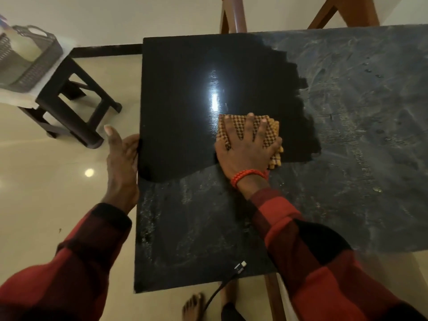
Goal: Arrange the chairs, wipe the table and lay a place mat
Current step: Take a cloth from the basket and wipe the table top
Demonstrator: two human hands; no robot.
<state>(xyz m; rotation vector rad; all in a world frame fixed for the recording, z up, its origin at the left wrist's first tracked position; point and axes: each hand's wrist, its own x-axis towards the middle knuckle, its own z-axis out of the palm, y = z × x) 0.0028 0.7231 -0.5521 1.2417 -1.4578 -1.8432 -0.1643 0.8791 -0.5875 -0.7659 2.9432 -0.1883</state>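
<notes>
A dark stone table [347, 140] fills the middle and right of the view. Its far left part is glossy black, and the rest shows grey dusty smears. An orange checked cloth [271, 132], folded small, lies on the table at the border of the glossy patch. My right hand [245, 147] presses flat on the cloth with fingers spread. My left hand [121, 158] holds the table's left edge, thumb up and fingers under the rim. Wooden chair legs [234, 15] stand beyond the table's far edge. No place mat is in view.
A dark plastic stool [69, 100] stands on the tiled floor to the left, beside a grey woven basket [27, 59] on a white surface. A black cable with a plug [239, 267] lies at the table's near edge. My bare foot [193, 306] is below.
</notes>
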